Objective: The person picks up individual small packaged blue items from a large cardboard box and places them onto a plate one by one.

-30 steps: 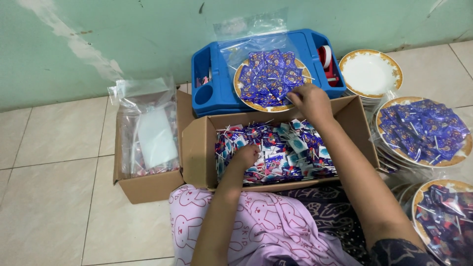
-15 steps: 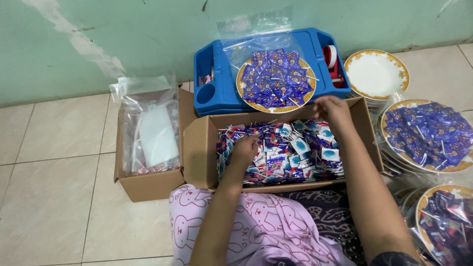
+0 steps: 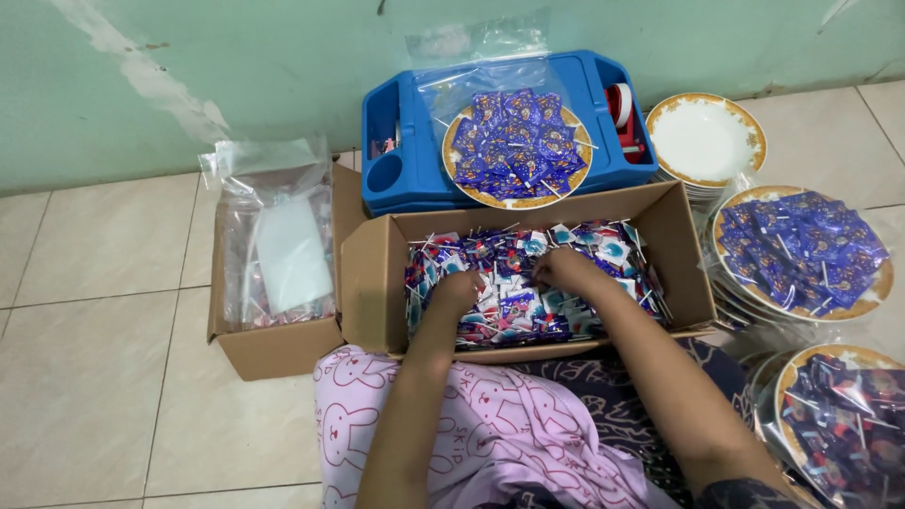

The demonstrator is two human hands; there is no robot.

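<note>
Both hands are sunk in the wrapped candies [image 3: 528, 283] that fill the cardboard box [image 3: 372, 273] on the tiled floor [image 3: 104, 377]. The left hand [image 3: 454, 290] rests knuckles-up on the heap at the box's left half; its grip is curled over the wrappers, though whether it has pinched any cannot be told. The right hand [image 3: 564, 269] lies just right of the middle, fingers bent down into the pile, grip likewise unclear. Behind the box a blue tray [image 3: 396, 170] carries a gold-rimmed plate [image 3: 517, 146] of blue packets. A smaller box [image 3: 273, 344] holding plastic bags stands at the left.
</note>
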